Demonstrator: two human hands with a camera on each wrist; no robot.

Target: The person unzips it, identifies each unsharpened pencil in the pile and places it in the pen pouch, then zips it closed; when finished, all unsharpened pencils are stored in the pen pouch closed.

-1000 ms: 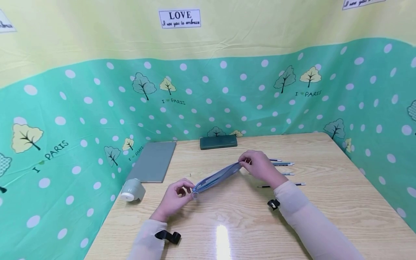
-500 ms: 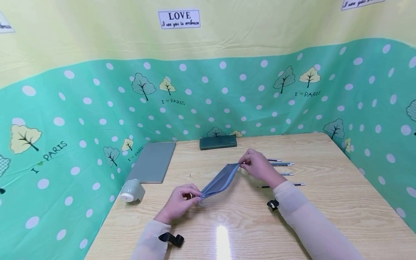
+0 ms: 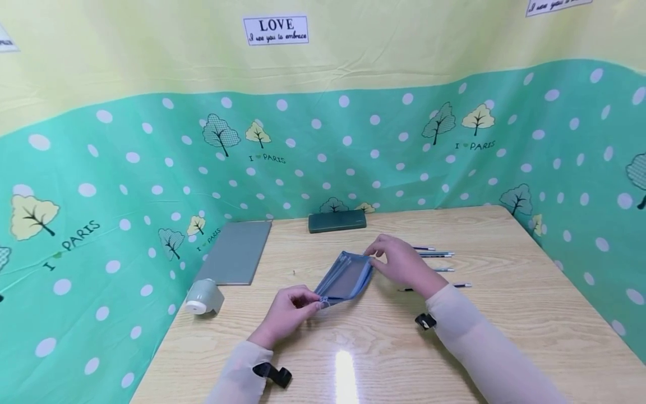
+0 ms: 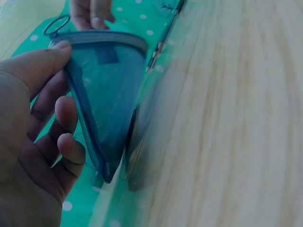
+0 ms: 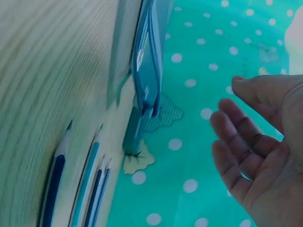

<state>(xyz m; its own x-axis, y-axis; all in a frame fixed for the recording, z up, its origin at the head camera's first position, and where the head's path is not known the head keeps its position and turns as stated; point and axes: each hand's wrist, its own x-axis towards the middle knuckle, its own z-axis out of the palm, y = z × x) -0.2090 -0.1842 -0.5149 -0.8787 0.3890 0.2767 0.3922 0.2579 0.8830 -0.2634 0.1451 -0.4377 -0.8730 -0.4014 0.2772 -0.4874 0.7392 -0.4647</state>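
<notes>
A blue see-through mesh zip pouch [image 3: 348,279] hangs tilted over the middle of the table, its zipped side spread wide. My left hand [image 3: 290,311] pinches its near corner between thumb and forefinger, beside a clear ring [image 4: 57,26]. The other left fingers curl loosely, off the mesh. At the pouch's far right corner is my right hand [image 3: 398,261]; in the right wrist view that hand [image 5: 260,142] is apart from the pouch [image 5: 149,61], fingers relaxed and holding nothing. Several pencils [image 3: 436,255] lie on the table beyond the right wrist, points leftward.
A dark green case [image 3: 337,221] sits at the table's back edge. To the left lie a flat grey board or folder [image 3: 235,252] and a small pale grey-green object with a white end [image 3: 204,296]. Polka-dot cloth [image 3: 323,151] encloses the back and sides.
The pouch has turned and widened, showing its mesh face. My left hand has moved right with its corner. The right hand, pinching the far corner earlier, has loosened its fingers.
</notes>
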